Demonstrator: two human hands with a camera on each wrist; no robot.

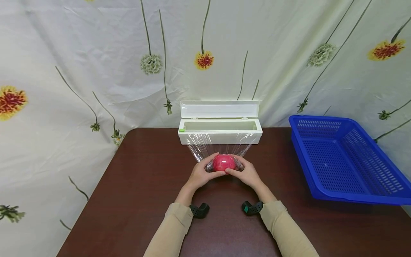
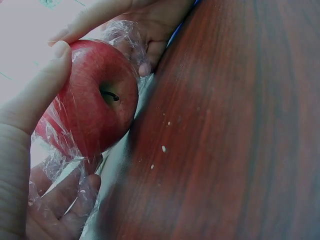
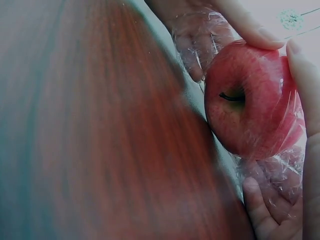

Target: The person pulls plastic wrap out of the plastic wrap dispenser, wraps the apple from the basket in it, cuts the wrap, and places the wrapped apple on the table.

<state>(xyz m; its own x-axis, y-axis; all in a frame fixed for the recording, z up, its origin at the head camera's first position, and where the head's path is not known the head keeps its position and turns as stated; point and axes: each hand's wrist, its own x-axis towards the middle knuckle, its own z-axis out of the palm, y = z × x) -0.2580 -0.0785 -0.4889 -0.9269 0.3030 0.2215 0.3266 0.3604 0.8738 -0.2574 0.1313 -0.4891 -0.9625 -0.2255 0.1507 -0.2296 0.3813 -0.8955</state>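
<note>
A red apple (image 1: 224,163) sits between the two hands, low over the table, partly covered by clear cling film (image 1: 200,146). The film stretches back from the apple to a white cling film dispenser (image 1: 221,132) whose lid (image 1: 219,109) stands up. My left hand (image 1: 202,175) grips the apple's left side, its thumb pressing on the near side and crumpled film bunched at the fingers. On the other side my right hand (image 1: 246,174) holds it likewise, thumb tip close to the left thumb. Both wrist views show the stem (image 2: 111,95) in its hollow, facing the table.
A blue plastic basket (image 1: 334,153) with slotted walls stands on the right of the brown table (image 1: 144,192). Behind the table hangs a white flowered cloth (image 1: 112,53). Small white specks (image 2: 163,149) dot the tabletop near the apple.
</note>
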